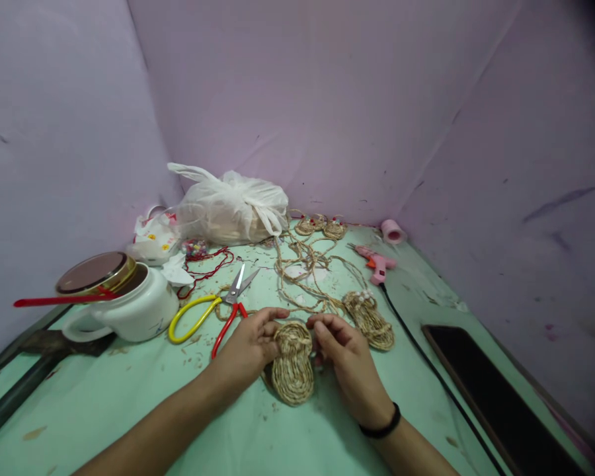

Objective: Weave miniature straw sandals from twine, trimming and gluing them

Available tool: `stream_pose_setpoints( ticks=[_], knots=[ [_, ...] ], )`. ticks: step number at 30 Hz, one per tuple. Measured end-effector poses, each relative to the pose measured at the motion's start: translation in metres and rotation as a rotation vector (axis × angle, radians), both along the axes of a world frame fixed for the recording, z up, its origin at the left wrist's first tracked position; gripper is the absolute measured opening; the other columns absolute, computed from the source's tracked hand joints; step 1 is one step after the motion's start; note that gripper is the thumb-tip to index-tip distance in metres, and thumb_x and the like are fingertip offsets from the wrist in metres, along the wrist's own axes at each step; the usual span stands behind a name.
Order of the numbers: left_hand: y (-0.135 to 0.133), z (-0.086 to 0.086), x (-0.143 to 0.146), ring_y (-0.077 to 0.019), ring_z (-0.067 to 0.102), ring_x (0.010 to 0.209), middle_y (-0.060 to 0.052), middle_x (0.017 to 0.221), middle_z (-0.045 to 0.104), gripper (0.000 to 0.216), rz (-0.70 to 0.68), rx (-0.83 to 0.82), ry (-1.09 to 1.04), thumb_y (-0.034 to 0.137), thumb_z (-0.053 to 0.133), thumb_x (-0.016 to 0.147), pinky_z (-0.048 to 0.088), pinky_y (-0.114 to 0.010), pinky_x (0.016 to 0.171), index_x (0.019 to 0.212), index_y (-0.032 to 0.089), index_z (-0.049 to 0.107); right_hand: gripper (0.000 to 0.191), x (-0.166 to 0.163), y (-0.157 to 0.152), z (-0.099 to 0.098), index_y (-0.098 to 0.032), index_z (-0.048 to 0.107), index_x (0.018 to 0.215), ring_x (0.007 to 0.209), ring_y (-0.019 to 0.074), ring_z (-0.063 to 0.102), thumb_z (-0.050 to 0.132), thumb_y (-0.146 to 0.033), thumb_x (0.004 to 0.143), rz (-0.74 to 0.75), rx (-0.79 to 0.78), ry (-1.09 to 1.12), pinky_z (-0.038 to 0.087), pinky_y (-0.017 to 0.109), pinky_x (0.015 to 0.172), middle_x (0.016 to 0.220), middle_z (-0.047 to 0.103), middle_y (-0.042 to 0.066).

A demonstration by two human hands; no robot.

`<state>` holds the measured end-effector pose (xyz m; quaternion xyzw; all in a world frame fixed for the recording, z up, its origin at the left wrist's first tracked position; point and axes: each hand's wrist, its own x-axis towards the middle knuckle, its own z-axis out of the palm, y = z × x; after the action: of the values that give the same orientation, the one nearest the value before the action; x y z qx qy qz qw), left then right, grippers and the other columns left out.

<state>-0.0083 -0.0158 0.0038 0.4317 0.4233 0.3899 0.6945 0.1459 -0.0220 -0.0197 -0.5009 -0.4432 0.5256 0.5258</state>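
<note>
A miniature slipper [293, 380] of coiled straw-coloured cord, with a strap across its upper part, lies low in the middle, in front of me. My left hand [255, 344] grips its left edge between thumb and fingers. On the other side, my right hand [346, 354] has thumb and forefinger pinched near the slipper's upper right edge. What they hold, if anything, is too small to make out. Just beyond my right hand rests a second woven slipper [371, 324] with white beads on its strap. Loose cord [307, 281] tangles behind both hands.
Scissors [228, 301] with yellow and red handles lie open at left, beside a white mug [143, 307]. Behind are a white plastic bag [233, 205] and red thread [208, 264]. Right: pink glue gun [377, 263], its black cable, pink tape roll [393, 231], dark phone [490, 396].
</note>
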Motion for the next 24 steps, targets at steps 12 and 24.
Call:
stream_pose_setpoints(
  ticks=[12, 24],
  knots=[
    [0.0037, -0.0053, 0.0013, -0.0133, 0.057, 0.062, -0.003, 0.068, 0.065, 0.035, 0.049, 0.004, -0.02, 0.018, 0.072, 0.049, 0.041, -0.025, 0.061, 0.081, 0.01, 0.06, 0.038, -0.004, -0.0051, -0.003, -0.023, 0.052, 0.102, 0.09, 0.0186, 0.058, 0.065, -0.016, 0.067, 0.262, 0.2, -0.172, 0.046, 0.031, 0.079, 0.098, 0.06, 0.003],
    [0.0034, -0.0059, -0.0007, -0.006, 0.046, 0.041, 0.002, 0.054, 0.059, 0.023, 0.022, -0.047, -0.021, 0.028, 0.071, 0.055, 0.035, -0.02, 0.045, 0.069, 0.011, 0.064, 0.028, -0.0018, -0.0032, 0.0064, -0.021, 0.06, 0.09, 0.071, 0.0149, 0.055, 0.068, -0.021, 0.063, 0.267, 0.001, 0.019, 0.044, 0.026, 0.067, 0.078, 0.06, -0.001]
  ],
)
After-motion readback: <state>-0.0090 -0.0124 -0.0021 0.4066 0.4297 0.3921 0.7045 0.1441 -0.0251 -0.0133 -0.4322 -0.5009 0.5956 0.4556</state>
